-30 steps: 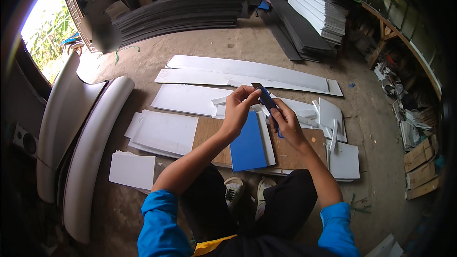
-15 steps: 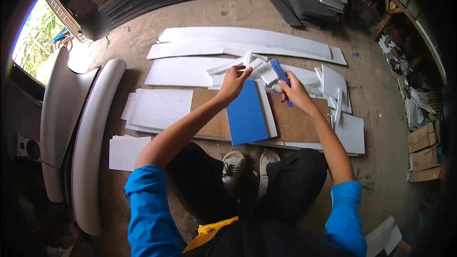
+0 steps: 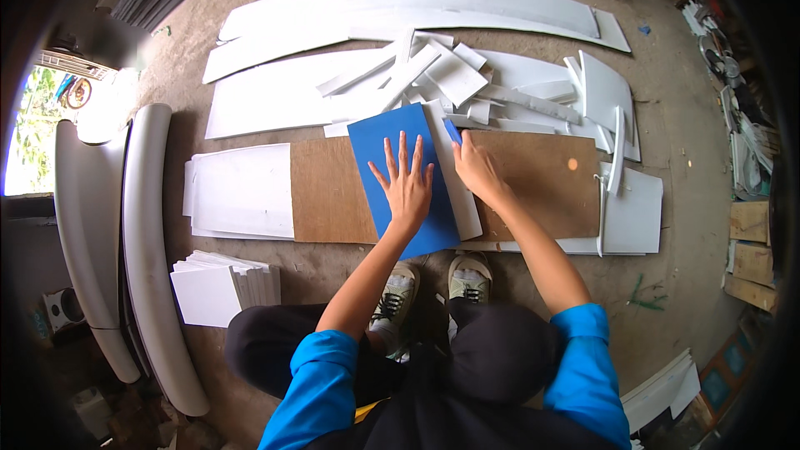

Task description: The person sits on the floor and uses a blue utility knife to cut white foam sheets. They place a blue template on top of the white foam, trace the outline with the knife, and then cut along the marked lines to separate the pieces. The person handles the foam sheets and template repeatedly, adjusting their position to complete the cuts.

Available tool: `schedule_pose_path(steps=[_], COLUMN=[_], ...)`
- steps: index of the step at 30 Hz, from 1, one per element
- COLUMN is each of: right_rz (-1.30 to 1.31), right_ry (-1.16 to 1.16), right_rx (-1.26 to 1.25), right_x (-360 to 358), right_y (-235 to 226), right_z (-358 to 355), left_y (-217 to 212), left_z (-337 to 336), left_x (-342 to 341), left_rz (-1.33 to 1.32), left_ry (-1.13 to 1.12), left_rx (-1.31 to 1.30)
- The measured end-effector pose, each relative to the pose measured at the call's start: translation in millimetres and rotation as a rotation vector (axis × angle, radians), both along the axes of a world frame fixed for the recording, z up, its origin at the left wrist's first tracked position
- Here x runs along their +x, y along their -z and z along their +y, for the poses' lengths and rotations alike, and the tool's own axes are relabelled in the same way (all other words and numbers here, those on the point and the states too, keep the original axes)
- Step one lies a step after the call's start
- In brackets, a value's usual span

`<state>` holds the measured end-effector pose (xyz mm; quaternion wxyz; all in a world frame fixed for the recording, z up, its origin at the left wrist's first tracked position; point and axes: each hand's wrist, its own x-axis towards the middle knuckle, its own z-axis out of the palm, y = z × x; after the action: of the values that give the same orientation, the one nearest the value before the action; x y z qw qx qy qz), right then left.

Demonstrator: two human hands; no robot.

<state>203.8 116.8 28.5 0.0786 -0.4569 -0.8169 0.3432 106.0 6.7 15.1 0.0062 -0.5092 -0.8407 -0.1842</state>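
Note:
My left hand (image 3: 405,192) lies flat with spread fingers on a blue rectangular board (image 3: 427,237). Under it, a white foam-like sheet (image 3: 463,210) shows along the board's right edge. My right hand (image 3: 478,168) is closed around a blue utility knife (image 3: 452,131), held at the white sheet near the board's upper right side. Whether the blade touches the sheet cannot be made out. Both the board and the sheet rest on a brown wooden panel (image 3: 550,179), which lies across a long white sheet (image 3: 242,192).
White offcuts (image 3: 457,75) are heaped beyond the panel, with long white sheets (image 3: 400,4) farther off. A stack of small white rectangles (image 3: 208,296) stands at left, near my knee. Curved white panels (image 3: 154,258) lie on the far left. Wooden blocks (image 3: 750,221) sit at right.
My left hand has come down from above the board's far end and now lies flat on it. My right hand has lowered the knife toward the sheet. The view has shifted nearer.

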Motion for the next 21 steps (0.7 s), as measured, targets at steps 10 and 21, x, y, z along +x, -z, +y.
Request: schedule_pose_path(steps=[10,21], right_rz=[-0.095,-0.212], right_ry=[-0.089,-0.108], right_rx=[0.073,0.027], right_x=[-56.3,-51.9], right_y=[12.7,8.9], right_z=[24.1,15.2], left_y=[11.8,11.4], left_z=[7.8,10.4], left_x=[-1.9,-2.1], left_rz=[0.014,-0.039], left_ry=[-0.085,-0.057], left_rx=[-0.169,-0.067])
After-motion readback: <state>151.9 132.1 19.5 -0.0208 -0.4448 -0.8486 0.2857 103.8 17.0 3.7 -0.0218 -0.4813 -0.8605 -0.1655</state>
